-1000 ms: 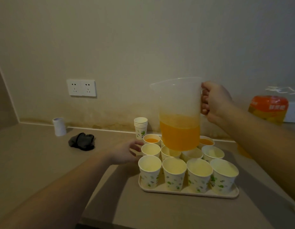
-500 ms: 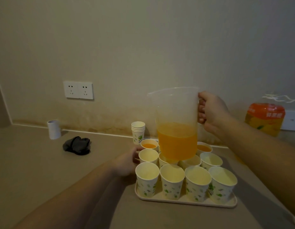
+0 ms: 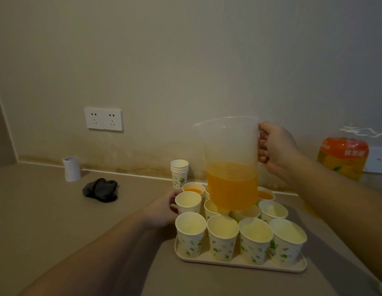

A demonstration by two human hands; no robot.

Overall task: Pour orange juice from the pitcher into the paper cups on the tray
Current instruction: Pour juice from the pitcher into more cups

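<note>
Our right hand [image 3: 275, 148] keeps its fingers clamped on the pitcher [image 3: 229, 165] handle, upright as before; left hand [image 3: 162, 210] now cups the 9 o'clock cup [image 3: 188, 201], next pour likely

- The paper cups [image 3: 222, 237] stand in rows on the tray [image 3: 239, 266].
- The pitcher [image 3: 230, 165] hangs above the tray's back rows.
- Behind the tray's left corner: a cup stack [image 3: 179, 173], apparently off the tray.
- Far left: a cloth [image 3: 100, 190].

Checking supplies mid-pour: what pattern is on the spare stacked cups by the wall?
Green leaf print on white paper cup stack, head view.
</note>
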